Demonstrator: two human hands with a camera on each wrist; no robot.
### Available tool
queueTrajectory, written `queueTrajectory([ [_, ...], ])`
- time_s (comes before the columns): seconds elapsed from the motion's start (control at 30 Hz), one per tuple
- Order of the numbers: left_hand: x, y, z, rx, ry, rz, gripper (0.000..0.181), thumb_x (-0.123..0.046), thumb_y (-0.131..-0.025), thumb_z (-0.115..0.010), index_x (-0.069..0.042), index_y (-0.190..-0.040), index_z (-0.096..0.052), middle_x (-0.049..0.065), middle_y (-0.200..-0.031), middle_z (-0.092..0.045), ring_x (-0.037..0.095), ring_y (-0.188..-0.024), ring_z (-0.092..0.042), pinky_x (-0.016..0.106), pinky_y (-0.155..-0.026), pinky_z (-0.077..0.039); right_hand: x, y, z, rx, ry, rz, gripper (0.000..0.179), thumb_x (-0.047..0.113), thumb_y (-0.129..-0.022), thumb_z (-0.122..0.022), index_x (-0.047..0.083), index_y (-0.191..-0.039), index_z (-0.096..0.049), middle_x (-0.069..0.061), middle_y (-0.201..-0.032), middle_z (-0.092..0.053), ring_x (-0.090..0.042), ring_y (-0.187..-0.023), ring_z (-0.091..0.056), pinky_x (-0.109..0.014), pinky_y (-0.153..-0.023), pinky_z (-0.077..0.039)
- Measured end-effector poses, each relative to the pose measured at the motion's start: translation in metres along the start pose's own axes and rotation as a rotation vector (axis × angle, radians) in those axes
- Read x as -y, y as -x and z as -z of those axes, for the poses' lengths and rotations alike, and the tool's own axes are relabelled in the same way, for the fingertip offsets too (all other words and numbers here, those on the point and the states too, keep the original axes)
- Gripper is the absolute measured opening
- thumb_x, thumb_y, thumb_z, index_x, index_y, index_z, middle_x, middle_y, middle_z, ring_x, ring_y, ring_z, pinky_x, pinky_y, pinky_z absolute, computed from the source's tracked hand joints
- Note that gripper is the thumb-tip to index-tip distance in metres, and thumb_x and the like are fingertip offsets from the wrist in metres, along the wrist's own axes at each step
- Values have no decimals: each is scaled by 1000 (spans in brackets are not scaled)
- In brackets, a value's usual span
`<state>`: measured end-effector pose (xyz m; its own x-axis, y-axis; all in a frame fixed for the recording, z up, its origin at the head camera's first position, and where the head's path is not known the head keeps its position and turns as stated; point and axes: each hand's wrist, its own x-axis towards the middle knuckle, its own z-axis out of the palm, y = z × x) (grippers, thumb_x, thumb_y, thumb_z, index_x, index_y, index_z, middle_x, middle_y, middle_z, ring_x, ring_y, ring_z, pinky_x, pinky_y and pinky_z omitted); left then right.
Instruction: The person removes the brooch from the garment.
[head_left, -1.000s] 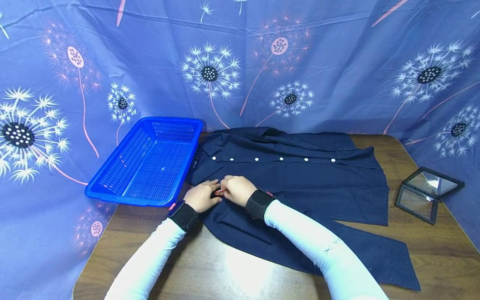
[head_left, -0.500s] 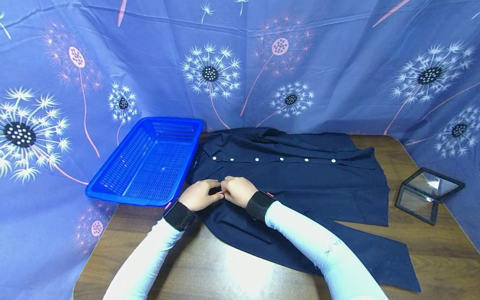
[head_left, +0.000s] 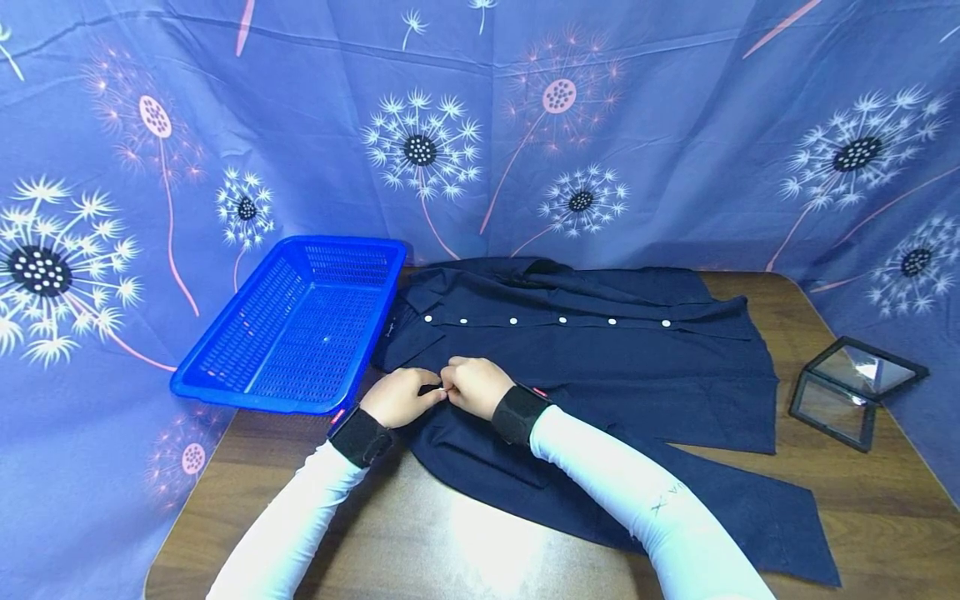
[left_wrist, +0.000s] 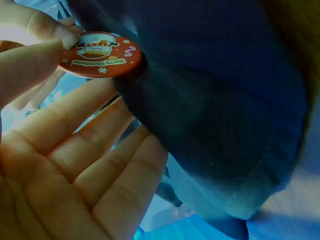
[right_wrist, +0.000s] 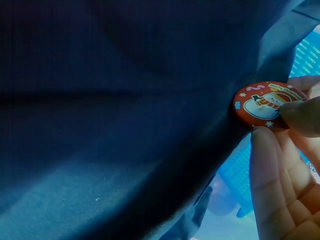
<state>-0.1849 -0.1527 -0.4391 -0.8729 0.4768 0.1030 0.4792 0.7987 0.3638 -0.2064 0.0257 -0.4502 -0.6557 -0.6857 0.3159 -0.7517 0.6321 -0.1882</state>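
Observation:
A round red pin badge with a snowman and white snowflakes stands out from the cloth of a dark navy shirt. My left hand pinches the badge's edge with its thumb on the printed face; its other fingers stretch out below and behind. Opposite it, my right hand is curled, its fingertips pinching at the same badge. In the right wrist view a thumb lies over the badge. The hands meet near the shirt's collar, covering the badge almost fully in the head view. The pin at its back is hidden.
A blue plastic basket stands left of the shirt, close to my left hand. At the right of the wooden table lies an unfolded black-framed mirror. A dandelion-print curtain hangs behind.
The badge's red face has turned out of the head view. My left hand has shifted slightly and rolled, its thumb closing toward the right fingertips. My right hand stays nearly in place.

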Motion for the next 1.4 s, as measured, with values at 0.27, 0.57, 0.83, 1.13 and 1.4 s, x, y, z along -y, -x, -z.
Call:
queueTrajectory([
  [0.27,8,-3,-3,49,9,19,20,-28,-93,-66,-12,-99,-76,3,-97,-74,20,-96,-70,39,-83,-54,1,1,0,11,-2,13,15,9,-76,-73,16,-70,-62,2,-72,-56,-12,-63,-56,-29,-57,-46],
  [0.57,7,-2,-1,65,41,20,20,-27,-92,-67,-10,-98,-76,4,-98,-73,19,-97,-69,39,-86,-54,1,2,2,30,-38,13,18,8,-77,-72,16,-67,-60,3,-69,-53,-11,-62,-52,-27,-56,-41],
  [0.83,5,-2,2,87,30,27,23,-27,-93,-66,-7,-100,-76,7,-102,-73,22,-100,-68,40,-88,-54,-1,2,3,53,-90,-8,14,10,-78,-74,16,-70,-64,4,-70,-52,-9,-63,-50,-24,-57,-39],
  [1.13,4,-2,0,85,19,21,21,-27,-91,-68,-9,-97,-76,6,-98,-73,21,-97,-68,40,-85,-54,-6,0,13,146,-202,-62,3,15,-82,-74,13,-82,-72,1,-80,-64,-10,-73,-61,-19,-66,-47],
  [1.4,1,0,-1,78,-9,46,24,-31,-90,-70,-9,-98,-75,6,-99,-71,21,-97,-67,39,-86,-54,-8,0,16,167,-209,-67,4,14,-81,-73,11,-84,-73,0,-81,-65,-12,-75,-62,-21,-68,-48],
])
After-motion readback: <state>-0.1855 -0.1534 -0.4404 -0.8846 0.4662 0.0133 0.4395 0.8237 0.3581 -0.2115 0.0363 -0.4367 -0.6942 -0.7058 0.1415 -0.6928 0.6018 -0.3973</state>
